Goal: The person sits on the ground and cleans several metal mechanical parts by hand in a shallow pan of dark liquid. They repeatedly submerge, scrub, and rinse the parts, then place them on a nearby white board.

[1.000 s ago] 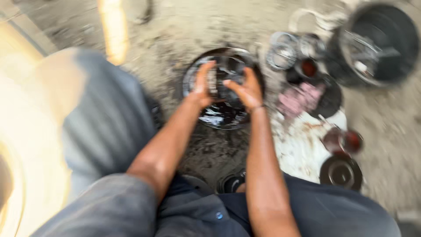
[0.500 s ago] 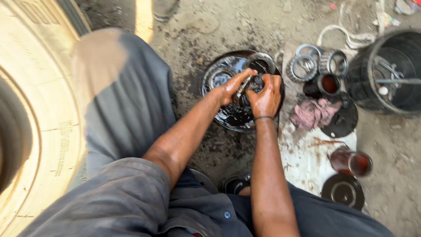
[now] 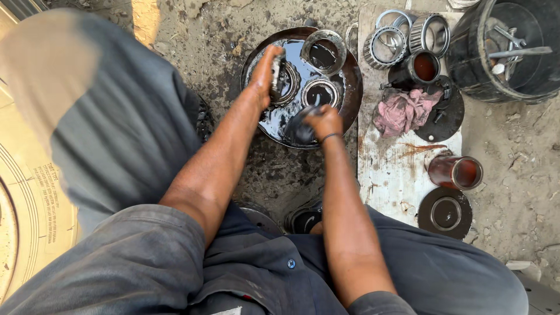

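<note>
Nearest the camera, the right hand (image 3: 324, 121) is closed around a dark, oil-soaked lump (image 3: 300, 129), perhaps a rag or brush, at the near rim of a round metal pan (image 3: 350, 87) filled with black oil. A little farther in, the left hand (image 3: 265, 73) pinches a greasy bearing ring (image 3: 279, 79) on edge, fingers curled shut around it, just above the oil. Two more ring-shaped parts sit in the pan: one (image 3: 321, 93) between the hands and a taller sleeve (image 3: 324, 51) at the far rim. Right of the pan lies a stained pale board (image 3: 396, 169) carrying a red-brown can (image 3: 456, 172), a dark round lid (image 3: 446, 213), a pink rag (image 3: 402, 111) and, farther off, shiny bearing races (image 3: 402, 32). A black bucket (image 3: 513, 46) holding tools stands at the far right. A tyre sidewall (image 3: 23, 192) with moulded lettering fills the left edge.
</note>
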